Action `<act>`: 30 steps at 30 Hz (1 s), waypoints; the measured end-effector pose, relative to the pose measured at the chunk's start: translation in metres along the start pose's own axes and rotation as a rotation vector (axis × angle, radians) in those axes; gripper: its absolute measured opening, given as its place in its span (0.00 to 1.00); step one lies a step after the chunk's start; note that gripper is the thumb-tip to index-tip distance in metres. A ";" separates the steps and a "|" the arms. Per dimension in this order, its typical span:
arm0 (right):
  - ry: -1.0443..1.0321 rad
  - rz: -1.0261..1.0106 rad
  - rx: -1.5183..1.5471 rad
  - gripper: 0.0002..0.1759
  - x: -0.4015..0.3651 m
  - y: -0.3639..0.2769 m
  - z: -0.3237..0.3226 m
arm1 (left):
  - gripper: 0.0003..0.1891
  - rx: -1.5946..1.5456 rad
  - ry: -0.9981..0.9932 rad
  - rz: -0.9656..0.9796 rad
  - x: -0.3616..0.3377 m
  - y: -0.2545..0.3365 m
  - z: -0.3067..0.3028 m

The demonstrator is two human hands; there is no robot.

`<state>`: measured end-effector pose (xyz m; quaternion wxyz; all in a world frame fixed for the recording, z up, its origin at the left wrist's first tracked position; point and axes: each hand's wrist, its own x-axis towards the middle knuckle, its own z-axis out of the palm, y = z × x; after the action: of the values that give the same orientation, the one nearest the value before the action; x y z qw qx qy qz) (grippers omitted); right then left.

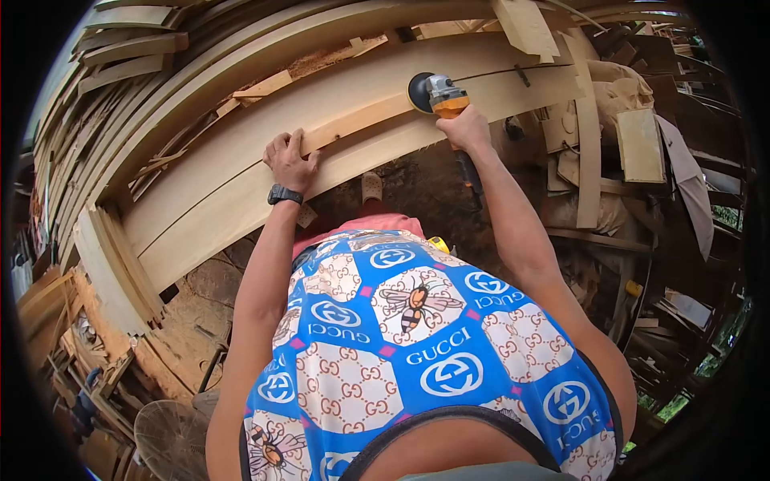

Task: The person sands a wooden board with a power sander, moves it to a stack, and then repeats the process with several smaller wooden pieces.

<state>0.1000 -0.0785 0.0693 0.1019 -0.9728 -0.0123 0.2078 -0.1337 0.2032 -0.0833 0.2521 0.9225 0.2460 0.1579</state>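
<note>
My right hand [465, 128] is wrapped round the orange and grey body of an angle grinder [447, 98], whose dark round disc lies against the far end of a narrow wooden board [357, 124]. The grinder's cord end hangs below the hand. On the near end of that board rests my left hand [292, 162], its fingers spread over the wood and a black watch on the wrist. Both the narrow board and my left hand are on top of wide pale planks [200, 192] laid side by side with a dark gap between them.
Long boards [200, 88] are stacked beyond the planks, with shorter pieces at upper left. An upright timber [588, 160] crosses the right end of the planks. At lower left stands a round wire fan guard [168, 437]. Scrap wood and sacks [618, 84] lie at right.
</note>
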 end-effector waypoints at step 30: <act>-0.197 -0.302 -0.116 0.33 -0.133 -0.156 0.088 | 0.27 -0.478 0.249 -0.606 -0.059 -0.120 -0.096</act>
<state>-0.0543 0.0821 0.0757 0.0740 -0.9390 -0.1800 0.2835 -0.2674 0.2996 -0.0792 0.4629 0.6973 0.4920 0.2396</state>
